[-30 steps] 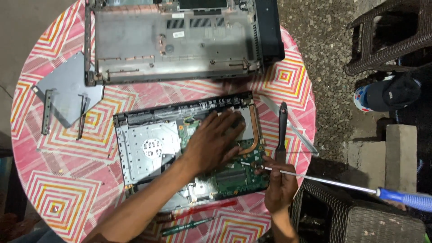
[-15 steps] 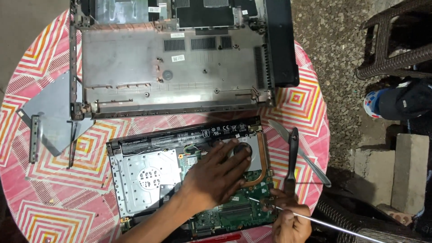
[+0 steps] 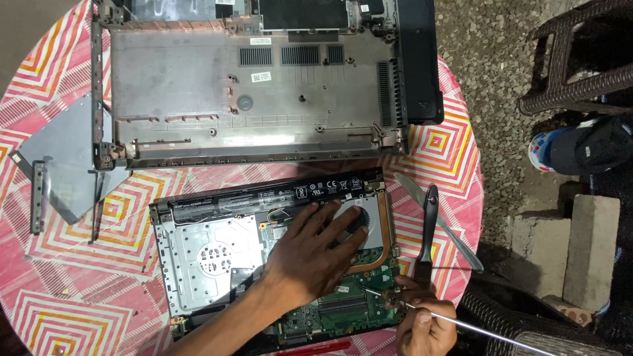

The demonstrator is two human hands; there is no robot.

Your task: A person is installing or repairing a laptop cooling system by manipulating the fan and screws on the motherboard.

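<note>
An opened laptop base (image 3: 211,264) with its green circuit board, fan and copper heat pipe lies on the round table. My left hand (image 3: 316,254) presses flat on the board beside the fan, fingers spread. At the laptop's lower right corner, my right hand (image 3: 422,323) grips a long screwdriver (image 3: 461,324), whose thin metal tip touches the board there.
The removed grey bottom cover (image 3: 264,92) lies upside down at the back of the red patterned table (image 3: 79,310). A grey drive plate with brackets (image 3: 66,171) sits left. A black-handled tool and a metal blade (image 3: 432,227) lie right. Wicker chairs (image 3: 580,59) stand beyond the table edge.
The view has shifted so the laptop sits lower in frame. My right hand has drawn the screwdriver in closer to the board's corner. My left hand stays pressed on the board.
</note>
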